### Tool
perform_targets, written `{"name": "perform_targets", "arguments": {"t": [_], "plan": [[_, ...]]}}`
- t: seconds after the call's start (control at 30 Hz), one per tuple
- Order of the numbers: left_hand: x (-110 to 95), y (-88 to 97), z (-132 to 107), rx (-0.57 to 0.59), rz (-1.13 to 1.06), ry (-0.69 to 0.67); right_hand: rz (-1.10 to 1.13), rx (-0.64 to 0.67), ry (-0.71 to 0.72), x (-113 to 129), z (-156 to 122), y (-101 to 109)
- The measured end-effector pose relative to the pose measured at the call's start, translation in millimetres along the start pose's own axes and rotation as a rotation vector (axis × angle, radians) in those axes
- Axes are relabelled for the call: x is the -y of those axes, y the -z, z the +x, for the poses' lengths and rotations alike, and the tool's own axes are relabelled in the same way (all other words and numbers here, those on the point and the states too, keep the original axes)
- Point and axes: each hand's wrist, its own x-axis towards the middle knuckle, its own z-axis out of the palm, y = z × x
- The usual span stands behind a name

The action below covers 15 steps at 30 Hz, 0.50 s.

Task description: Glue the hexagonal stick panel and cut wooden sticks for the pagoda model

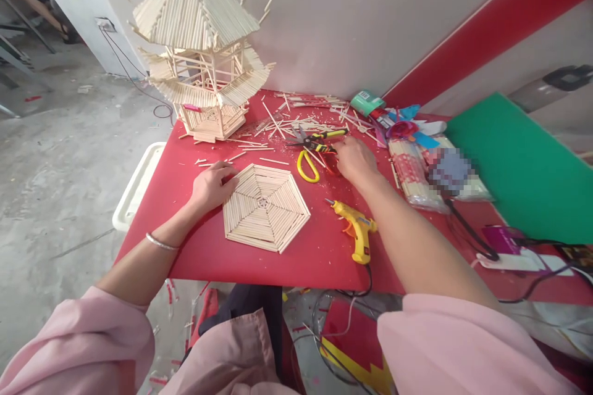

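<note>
A flat, many-sided panel of pale wooden sticks (267, 207) lies on the red table. My left hand (212, 188) rests at its left edge, thumb against the panel and fingers loosely bent, apart from the thumb. Farther right, my right hand (356, 160) reaches over the tools, its fingers closed at a handle of the black-and-yellow cutting pliers (319, 143); the fingertips are partly hidden. Beside them lie a yellow looped handle (307, 166) and a red-orange handle (332, 165). Closer to me is a yellow glue gun (356, 229), its nozzle pointing left.
A tiered stick pavilion (199, 55) stands at the back left. Loose sticks (296, 123) and scraps litter the back. Bagged sticks (412, 176), a green board (523, 166) and a white power strip (514, 261) occupy the right. The glue gun's cord drops over the front edge.
</note>
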Motion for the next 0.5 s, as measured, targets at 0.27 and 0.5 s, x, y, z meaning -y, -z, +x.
{"name": "perform_targets", "arguments": {"t": [0.27, 0.5], "plan": [[-1.9, 0.9, 0.4, -0.033, -0.021, 0.015, 0.025, 0.033, -0.002, -4.4, -16.4, 13.8], [2.9, -0.9, 2.6, -0.049, -0.041, 0.017, 0.292, 0.154, 0.161, 48.1, -84.3, 32.3]]}}
